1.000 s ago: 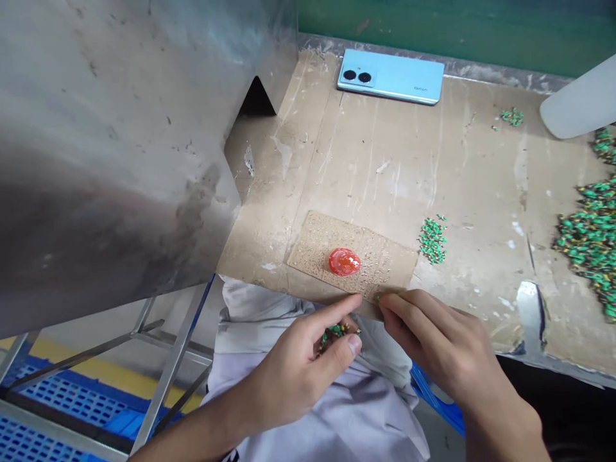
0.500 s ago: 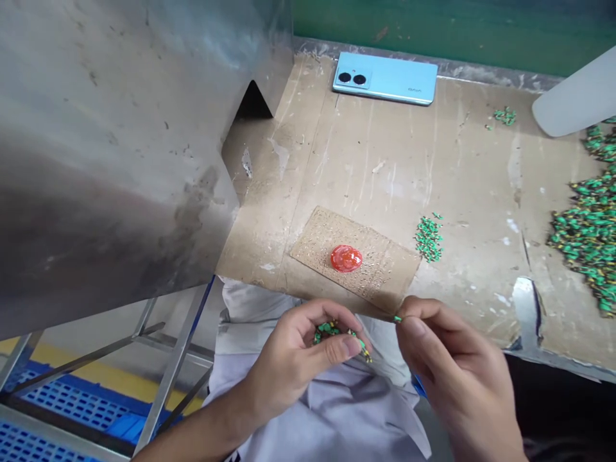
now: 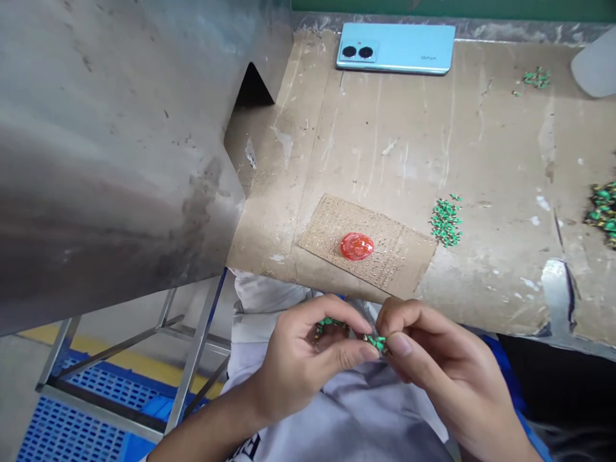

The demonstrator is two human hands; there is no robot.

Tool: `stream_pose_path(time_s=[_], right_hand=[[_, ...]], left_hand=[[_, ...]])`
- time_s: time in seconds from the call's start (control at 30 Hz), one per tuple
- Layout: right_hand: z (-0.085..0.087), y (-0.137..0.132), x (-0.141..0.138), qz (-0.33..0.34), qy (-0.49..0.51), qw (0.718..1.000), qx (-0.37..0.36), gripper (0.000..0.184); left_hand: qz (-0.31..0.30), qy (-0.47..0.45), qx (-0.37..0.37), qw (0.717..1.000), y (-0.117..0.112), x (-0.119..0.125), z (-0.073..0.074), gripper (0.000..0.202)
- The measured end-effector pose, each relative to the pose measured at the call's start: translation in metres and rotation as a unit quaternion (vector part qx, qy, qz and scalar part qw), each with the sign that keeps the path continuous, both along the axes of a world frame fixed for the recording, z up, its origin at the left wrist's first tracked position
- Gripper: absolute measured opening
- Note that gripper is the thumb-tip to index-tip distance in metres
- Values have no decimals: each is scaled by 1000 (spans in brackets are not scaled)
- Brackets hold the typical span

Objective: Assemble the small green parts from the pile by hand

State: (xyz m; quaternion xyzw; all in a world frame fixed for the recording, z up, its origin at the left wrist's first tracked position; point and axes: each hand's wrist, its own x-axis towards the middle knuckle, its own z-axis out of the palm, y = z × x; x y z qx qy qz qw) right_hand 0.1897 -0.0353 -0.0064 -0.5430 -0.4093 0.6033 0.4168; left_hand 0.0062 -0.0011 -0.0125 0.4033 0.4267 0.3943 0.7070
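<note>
My left hand (image 3: 308,359) is cupped over my lap, fingers curled around several small green parts (image 3: 329,323). My right hand (image 3: 433,359) meets it fingertip to fingertip, pinching a small green part (image 3: 378,342) at my left thumb. Both hands hover just below the front edge of the worn brown table (image 3: 481,147). Just beyond them a red dome-shaped piece (image 3: 357,246) sits on a pitted cardboard pad (image 3: 399,256). A small cluster of green parts (image 3: 446,221) lies to the pad's right.
A large metal chute or housing (image 3: 110,147) fills the left. A light-blue phone (image 3: 395,48) lies face down at the table's back. More green parts (image 3: 602,210) pile at the right edge, a few (image 3: 536,78) at back right. Metal frame legs (image 3: 192,359) and blue crates (image 3: 72,430) are below left.
My right hand, pinching one green part, has moved left and down from the table edge to touch my left fingertips. The view has shifted, so the table sits higher in frame.
</note>
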Motion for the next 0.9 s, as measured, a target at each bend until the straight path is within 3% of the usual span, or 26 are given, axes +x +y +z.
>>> stream_pose_path(time_s=[0.5, 0.9], right_hand=[[5, 6, -1, 25, -21, 999, -7, 27], [6, 2, 3, 67, -3, 996, -50, 30]], left_hand=[[-18, 2, 110, 994, -6, 0, -9, 13], [-34, -9, 98, 995, -4, 0, -11, 6]])
